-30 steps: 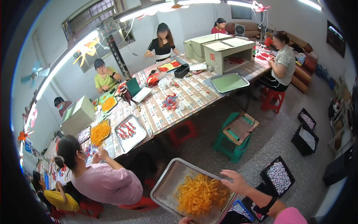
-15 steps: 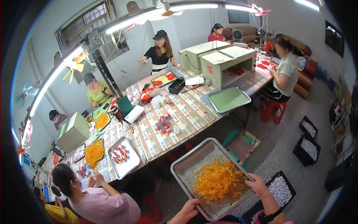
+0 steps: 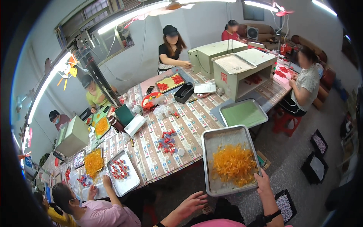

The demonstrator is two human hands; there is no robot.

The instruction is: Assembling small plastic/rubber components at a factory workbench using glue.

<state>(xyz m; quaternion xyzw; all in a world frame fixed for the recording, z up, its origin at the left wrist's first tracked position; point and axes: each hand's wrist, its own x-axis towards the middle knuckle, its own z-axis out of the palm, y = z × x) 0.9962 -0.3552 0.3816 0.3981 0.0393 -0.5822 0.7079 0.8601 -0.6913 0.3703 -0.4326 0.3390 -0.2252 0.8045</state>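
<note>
Right hand [image 3: 263, 184] at about 5 o'clock in my view, fingers closed on the near right corner of a metal tray [image 3: 215, 139]. The tray is held up in the air, just off the near edge of the long table [image 3: 196, 121], and I can't tell whether its far end touches the table. A loose heap of orange pieces [image 3: 234, 165] lies in the tray's middle and right half; the left strip of the tray is bare metal.

Left hand [image 3: 191, 204] at 6 o'clock, below and left of the tray, clear of it. Fingers spread open, palm empty, holding nothing.

At 1 o'clock from the held tray, a second tray with a green liner [image 3: 244, 113] sits on the table's edge. At 10 o'clock from it, a small scatter of red and blue pieces [image 3: 166, 139] lies on the patterned tablecloth.

Far left, around 8 o'clock, a seated person in a pink shirt [image 3: 100, 213] has a hand at a tray of red pieces [image 3: 121, 172], with a tray of orange pieces [image 3: 93, 162] just beside it.

On the floor at 4 o'clock, black crates of pale pieces [image 3: 284, 205].
</note>
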